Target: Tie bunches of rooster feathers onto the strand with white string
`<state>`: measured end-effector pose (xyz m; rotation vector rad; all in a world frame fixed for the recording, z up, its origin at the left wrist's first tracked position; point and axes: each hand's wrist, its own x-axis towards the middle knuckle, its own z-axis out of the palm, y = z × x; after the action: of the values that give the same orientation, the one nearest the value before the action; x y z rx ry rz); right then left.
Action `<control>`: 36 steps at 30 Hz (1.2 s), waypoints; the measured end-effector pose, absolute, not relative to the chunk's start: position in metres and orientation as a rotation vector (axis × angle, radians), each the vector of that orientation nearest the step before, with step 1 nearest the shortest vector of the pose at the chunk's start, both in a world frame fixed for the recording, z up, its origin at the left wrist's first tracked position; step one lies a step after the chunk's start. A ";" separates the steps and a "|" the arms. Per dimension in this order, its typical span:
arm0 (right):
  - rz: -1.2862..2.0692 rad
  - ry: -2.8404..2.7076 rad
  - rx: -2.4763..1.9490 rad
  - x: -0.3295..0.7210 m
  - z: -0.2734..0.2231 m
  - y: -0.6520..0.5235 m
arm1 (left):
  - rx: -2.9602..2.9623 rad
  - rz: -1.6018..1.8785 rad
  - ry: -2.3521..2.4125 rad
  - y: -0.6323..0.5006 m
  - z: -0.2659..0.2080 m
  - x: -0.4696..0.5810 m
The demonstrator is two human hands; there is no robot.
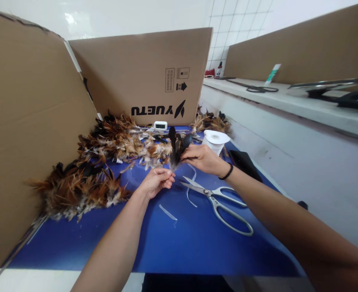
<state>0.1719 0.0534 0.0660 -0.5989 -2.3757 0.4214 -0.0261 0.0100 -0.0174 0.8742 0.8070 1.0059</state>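
Observation:
A small bunch of dark feathers (175,148) stands upright between my two hands. My left hand (159,181) pinches the pale, fluffy base of the bunch. On its right side, my right hand (203,158) has its fingers closed at the feathers, with a black band on the wrist. Below my right hand, silver scissors (211,194) lie on the blue table surface (179,243) with their blades slightly apart. A thin white ribbon (191,198) curls beneath the blades, and a short clear strip (168,212) lies nearer to me.
Brown and black feather heaps (84,188) cover the left and back. A white spool (215,140), a small digital clock (160,125) and a dark flat object (245,164) lie further back. Cardboard panels (121,73) stand left and behind. A white ledge (288,95) runs along the right.

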 end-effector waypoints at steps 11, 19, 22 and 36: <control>0.378 -2.326 -0.447 0.171 0.057 0.057 | 0.859 0.956 0.812 0.010 -0.018 -0.026; 0.284 -2.336 -0.423 0.172 0.053 0.058 | 0.862 0.967 0.826 0.010 -0.018 -0.026; 0.274 -2.329 -0.417 0.172 0.053 0.058 | 0.858 0.982 0.834 0.010 -0.018 -0.026; 0.281 -2.330 -0.400 0.171 0.052 0.056 | 0.853 0.999 0.878 0.010 -0.017 -0.026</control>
<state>0.1710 0.0563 0.0521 -0.4002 -2.3298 0.2810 -0.0255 0.0096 -0.0170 0.8530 0.8784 0.9993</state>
